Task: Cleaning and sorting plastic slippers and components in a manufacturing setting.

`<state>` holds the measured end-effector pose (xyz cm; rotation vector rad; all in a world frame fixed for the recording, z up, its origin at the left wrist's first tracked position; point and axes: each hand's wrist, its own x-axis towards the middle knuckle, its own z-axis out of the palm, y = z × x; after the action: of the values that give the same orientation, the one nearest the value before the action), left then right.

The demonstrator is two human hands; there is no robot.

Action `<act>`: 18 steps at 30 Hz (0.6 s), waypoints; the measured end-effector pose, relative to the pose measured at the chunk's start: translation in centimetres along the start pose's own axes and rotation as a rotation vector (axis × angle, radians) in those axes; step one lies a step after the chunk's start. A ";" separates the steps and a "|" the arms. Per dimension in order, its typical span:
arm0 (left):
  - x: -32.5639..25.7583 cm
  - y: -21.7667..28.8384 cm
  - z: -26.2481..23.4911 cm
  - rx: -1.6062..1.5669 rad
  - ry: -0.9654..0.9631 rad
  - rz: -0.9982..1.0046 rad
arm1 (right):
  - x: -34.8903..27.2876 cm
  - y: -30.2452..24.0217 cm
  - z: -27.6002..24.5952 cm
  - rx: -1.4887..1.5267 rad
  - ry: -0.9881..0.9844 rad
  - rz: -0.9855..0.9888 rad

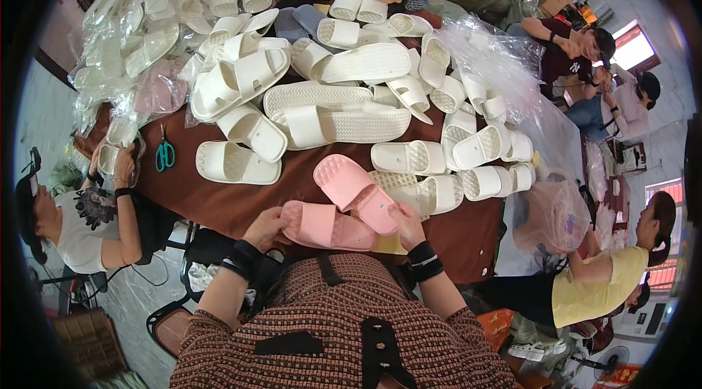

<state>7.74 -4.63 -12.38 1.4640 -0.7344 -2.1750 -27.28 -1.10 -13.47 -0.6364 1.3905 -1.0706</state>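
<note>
Your left hand (267,229) pinches the lower pink slide (311,224), right hand (408,221) the upper pink slide (342,177); grip lightly, avoid scuffing!

Brown-topped table (175,195): loose white slippers (365,63) lie heaped from the centre round to three o'clock, several overlapping. Grey slippers (291,28) lie at twelve. Slippers in clear plastic bags (151,47) are piled at ten. Teal-handled scissors (165,156) rest at nine; clear plastic sheeting (508,56) spreads at two.
</note>
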 end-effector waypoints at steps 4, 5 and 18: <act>2.4 1.7 -3.1 0.193 0.058 0.272 | -0.2 -0.1 0.3 0.036 -0.145 0.104; 3.2 2.5 -3.1 0.147 0.051 0.235 | -0.1 0.1 0.2 0.049 -0.184 0.135; 7.1 7.1 0.3 0.817 0.487 0.642 | -0.7 -0.6 3.0 -0.649 -0.270 0.178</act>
<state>5.23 -14.37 -12.83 1.6766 -1.7126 -0.9969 -24.45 -1.47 -12.21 -1.0576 1.5166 -0.3560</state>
